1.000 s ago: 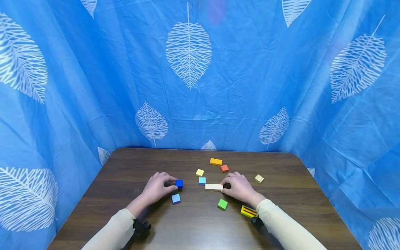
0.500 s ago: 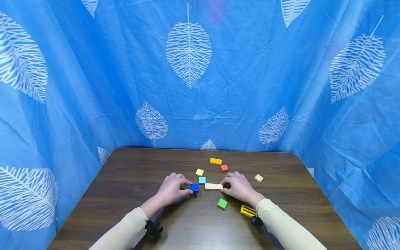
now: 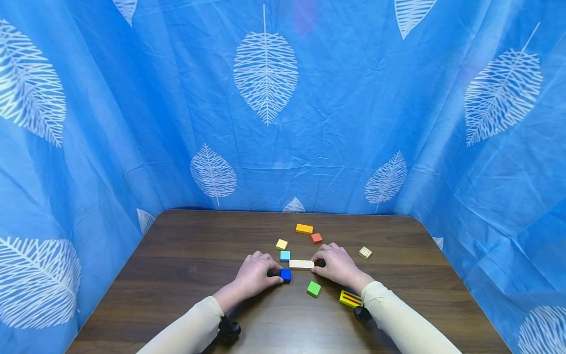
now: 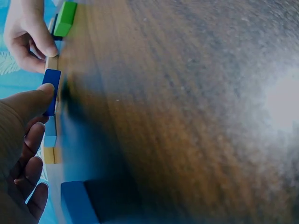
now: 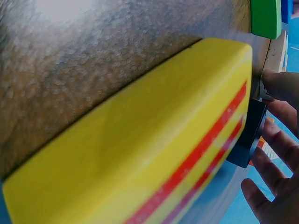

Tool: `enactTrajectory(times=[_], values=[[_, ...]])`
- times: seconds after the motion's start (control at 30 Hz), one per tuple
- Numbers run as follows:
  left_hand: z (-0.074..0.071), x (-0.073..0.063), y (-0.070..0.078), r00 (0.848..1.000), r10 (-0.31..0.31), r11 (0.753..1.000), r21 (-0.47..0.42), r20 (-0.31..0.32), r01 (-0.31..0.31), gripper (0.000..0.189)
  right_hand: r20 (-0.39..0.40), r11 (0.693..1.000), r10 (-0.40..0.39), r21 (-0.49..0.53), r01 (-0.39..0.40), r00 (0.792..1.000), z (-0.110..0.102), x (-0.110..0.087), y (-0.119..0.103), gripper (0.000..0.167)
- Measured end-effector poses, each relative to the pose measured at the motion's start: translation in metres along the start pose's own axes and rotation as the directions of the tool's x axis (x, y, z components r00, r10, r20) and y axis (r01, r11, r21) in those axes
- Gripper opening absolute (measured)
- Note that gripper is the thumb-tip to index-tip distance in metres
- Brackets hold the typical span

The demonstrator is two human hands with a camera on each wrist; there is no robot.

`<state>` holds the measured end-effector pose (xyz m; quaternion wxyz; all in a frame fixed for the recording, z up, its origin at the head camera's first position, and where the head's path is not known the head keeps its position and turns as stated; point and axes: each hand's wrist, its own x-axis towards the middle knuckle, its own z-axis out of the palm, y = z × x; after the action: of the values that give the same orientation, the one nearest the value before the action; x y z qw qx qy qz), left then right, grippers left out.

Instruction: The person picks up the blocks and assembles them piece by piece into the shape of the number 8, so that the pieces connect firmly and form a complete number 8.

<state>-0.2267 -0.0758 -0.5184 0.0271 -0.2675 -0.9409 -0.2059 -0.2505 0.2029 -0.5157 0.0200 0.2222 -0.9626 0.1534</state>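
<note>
My left hand (image 3: 255, 275) pinches a dark blue block (image 3: 286, 276) between thumb and fingers, just in front of a long cream block (image 3: 301, 265). Close up in the left wrist view, the thumb lies on the face of the blue block (image 4: 52, 92). At the cream block's right end, my right hand (image 3: 338, 265) pinches it with thumb and index finger. A black block (image 5: 248, 135) stands by the other right-hand fingers, mostly hidden under that hand in the head view. A small light blue block (image 3: 285, 255) lies just behind the cream block's left end.
Green (image 3: 314, 289) and yellow red-striped blocks (image 3: 351, 298) lie in front. Behind are yellow (image 3: 281, 244), orange (image 3: 304, 228) and red blocks (image 3: 316, 238); a ridged beige block (image 3: 365, 252) lies right. Another blue block (image 4: 77, 203) sits below the left hand. A blue curtain (image 3: 336, 123) hangs behind.
My left hand has carried the dark blue block rightward, then nearer to me, to the front of the cream block. It now covers the other light blue block. My right hand keeps its place.
</note>
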Motion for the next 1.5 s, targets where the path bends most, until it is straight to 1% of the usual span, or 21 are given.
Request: enactTrajectory(times=[0.17,0.27,0.4,0.93,1.17,1.5], values=[[0.0041,-0.0011,-0.0006,1.000,-0.006,1.000,0.027,-0.017,0.007,0.027,-0.001,1.000,-0.008,-0.006,0.008,1.000,0.0001,0.0002,0.0000,0.018],[0.0053,-0.0009,-0.0009,0.999,-0.012,0.999,0.051,-0.035,0.013,0.027,0.001,1.000,-0.002,-0.002,0.002,1.000,0.0000,0.0004,-0.0002,0.018],[0.0057,0.0001,-0.0006,0.999,-0.018,0.998,0.066,-0.044,0.021,0.026,0.001,1.000,0.008,0.005,-0.008,1.000,0.0003,0.0006,-0.0001,0.018],[0.0075,0.0026,-0.0007,0.999,-0.038,0.997,0.065,-0.032,0.041,0.030,0.005,1.000,0.015,0.008,-0.015,1.000,0.0013,0.0019,0.0015,0.017],[0.0070,0.0041,-0.0003,0.999,-0.031,0.997,0.076,-0.024,0.033,0.038,-0.003,1.000,0.011,0.008,-0.011,1.000,0.0015,0.0022,0.0020,0.018],[0.0079,0.0065,-0.0012,0.999,-0.030,0.998,0.057,-0.039,0.033,0.030,-0.010,1.000,0.009,0.004,-0.009,1.000,0.0019,0.0028,0.0011,0.017]])
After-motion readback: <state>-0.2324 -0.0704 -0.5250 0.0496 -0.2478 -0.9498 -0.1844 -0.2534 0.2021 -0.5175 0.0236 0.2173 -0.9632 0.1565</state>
